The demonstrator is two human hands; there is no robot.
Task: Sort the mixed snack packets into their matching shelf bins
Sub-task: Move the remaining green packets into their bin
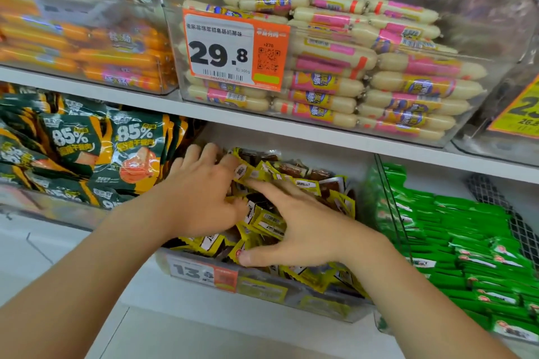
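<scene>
Hands both in the clear bin [291,297]: left hand [201,195] lies spread on the yellow packets [309,186], right hand [306,230] presses flat, fingers splayed, neither gripping anything. Dark green packets [87,148] sit left of the bin, bright green packets [466,227] right

Reads as retail shop, snack aisle. White shelf boards [291,125] w/ clear bins [501,46], each packed w/ many identical wrapped goods: pale sausage sticks [408,87], orange sausage sticks [116,58], dark green packets [134,148], yellow packets [271,221], bright green packets [466,230]. Orange price tag [233,52] "29.8" w/ barcode [223,75] & QR code [268,59] up top; 2nd tag [201,272] "13.8" lower down.
</scene>
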